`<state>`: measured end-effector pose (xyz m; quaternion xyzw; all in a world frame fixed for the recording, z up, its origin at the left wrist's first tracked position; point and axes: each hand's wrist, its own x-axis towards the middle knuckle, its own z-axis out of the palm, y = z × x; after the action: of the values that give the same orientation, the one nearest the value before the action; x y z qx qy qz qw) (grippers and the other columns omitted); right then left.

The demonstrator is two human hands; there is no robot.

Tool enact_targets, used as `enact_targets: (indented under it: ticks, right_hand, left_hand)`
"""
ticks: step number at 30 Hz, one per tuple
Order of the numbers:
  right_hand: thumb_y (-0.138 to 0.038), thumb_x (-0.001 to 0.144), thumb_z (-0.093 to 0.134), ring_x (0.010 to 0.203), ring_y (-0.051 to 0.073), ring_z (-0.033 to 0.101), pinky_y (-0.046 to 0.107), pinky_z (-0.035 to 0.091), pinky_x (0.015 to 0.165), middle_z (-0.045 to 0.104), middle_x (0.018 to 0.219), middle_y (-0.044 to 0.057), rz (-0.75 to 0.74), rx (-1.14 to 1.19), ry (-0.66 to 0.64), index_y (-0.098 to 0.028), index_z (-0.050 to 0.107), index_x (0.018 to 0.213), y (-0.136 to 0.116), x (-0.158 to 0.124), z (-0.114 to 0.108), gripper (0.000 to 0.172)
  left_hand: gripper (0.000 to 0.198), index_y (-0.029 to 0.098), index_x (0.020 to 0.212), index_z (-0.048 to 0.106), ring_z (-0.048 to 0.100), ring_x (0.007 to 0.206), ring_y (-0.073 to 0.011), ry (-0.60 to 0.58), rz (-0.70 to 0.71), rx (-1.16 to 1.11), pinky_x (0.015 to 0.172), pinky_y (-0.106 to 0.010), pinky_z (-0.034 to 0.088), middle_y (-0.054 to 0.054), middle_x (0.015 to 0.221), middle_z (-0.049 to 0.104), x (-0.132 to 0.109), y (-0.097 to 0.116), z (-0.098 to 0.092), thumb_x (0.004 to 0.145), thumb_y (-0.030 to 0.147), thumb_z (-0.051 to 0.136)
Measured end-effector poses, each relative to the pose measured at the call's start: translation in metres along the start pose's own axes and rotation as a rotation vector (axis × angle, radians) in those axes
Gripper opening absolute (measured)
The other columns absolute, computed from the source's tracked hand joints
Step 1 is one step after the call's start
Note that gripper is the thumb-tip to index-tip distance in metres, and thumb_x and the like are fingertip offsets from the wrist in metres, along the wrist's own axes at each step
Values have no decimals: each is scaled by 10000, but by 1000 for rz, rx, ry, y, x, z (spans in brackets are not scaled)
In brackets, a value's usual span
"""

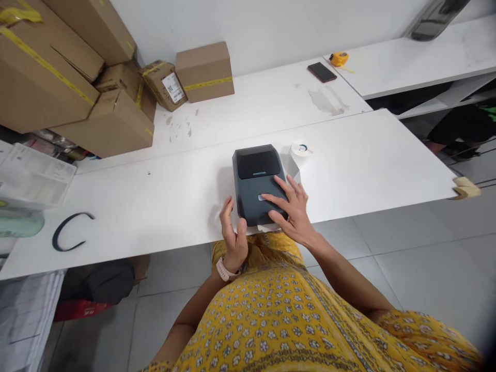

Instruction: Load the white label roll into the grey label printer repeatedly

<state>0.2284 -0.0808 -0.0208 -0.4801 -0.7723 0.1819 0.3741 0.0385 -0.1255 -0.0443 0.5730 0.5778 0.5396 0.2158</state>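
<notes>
A dark grey label printer [250, 194] with a black glossy window sits at the front edge of the white table. My right hand [292, 209] lies over its lid with fingers spread, the index fingertip on the pale button [263, 197]. Beside the printer's near left corner is my left hand [234, 235], fingers raised and apart, holding nothing. A roll of white labels [300, 151] stands behind the printer's right side, with a strip leading from it toward the machine. Some white paper shows under the printer's front edge.
Cardboard boxes [205, 72] are stacked at the back left. A black headband [62, 232] lies on the left of the white table [174, 206]. Toward the back right are a phone [322, 72] and a yellow tape measure [339, 59]. Brown tape [466, 188] wraps the table's right corner.
</notes>
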Motion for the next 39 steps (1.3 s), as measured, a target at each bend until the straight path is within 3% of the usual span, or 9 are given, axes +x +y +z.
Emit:
enact_targets:
  ticks: [4,8,13,19,24,29,33,36,39]
  right_hand:
    - [-617,994,429,1597,317,202,617,237,1285,182,1737,-30,78,255,65,-454,230,1600,4,-17,1,658]
    - [-651,998,359,1605,300,189,578,232,1309,162,1741,-15,108,332,116,-424,119,1630,1,-9,-1,714]
    - [-781,943,252,1602,368,169,635,208,1295,182,1731,23,-62,175,185,-377,72,1641,-3,56,-18,826]
    - [-711,996,101,1539,349,336,584,350,1227,252,1686,69,-175,51,278,-378,-68,1635,2,152,-28,739]
    - [-689,1016,126,1501,327,405,541,388,1200,293,1666,86,-163,68,299,-351,-22,1633,15,209,-31,719]
    - [-609,1046,200,1495,328,407,559,364,1209,421,1592,92,-182,42,400,-293,197,1618,8,199,-38,653]
    - [-371,1057,286,1169,305,669,517,431,1138,745,1159,122,-251,-240,-6,-180,698,1219,-4,162,-33,482]
    - [-187,975,414,1034,276,727,479,330,1205,801,1031,120,-359,-527,-489,-141,765,1072,-7,150,-18,368]
    - [-101,904,465,1029,271,743,461,224,1241,812,1011,136,-357,-743,-790,-111,776,1060,-7,151,0,347]
  left_hand:
    - [567,272,1604,301,376,1529,-273,-99,-20,-12,1235,-477,398,-114,1653,375,-3,4,5,1058,406,377]
    - [567,267,1611,282,380,1530,-267,-41,69,-7,1228,-440,425,-98,1654,379,11,8,5,1071,442,300]
    - [515,301,1568,323,496,1452,-246,46,131,-79,1149,-426,490,-96,1552,512,60,5,4,1076,450,302]
    - [509,228,1412,505,536,1388,-278,-19,-149,-65,1073,-444,516,-148,1499,551,96,-24,15,939,390,598]
    - [606,200,1422,492,577,1321,-274,-186,-221,-32,1083,-440,492,-148,1463,583,101,-35,24,858,325,673]
    - [711,185,1478,448,660,1155,-284,-301,-268,144,987,-437,522,-161,1384,632,117,-23,17,830,357,685]
    - [701,183,1464,491,688,1033,-336,-432,-277,451,891,-449,517,-136,1107,731,132,-6,7,840,454,659]
    - [692,183,1469,495,701,968,-347,-522,-288,527,820,-415,512,-109,960,747,138,2,5,846,448,638]
    - [681,192,1471,496,707,923,-335,-541,-287,530,786,-387,502,-91,912,749,138,5,6,845,425,629]
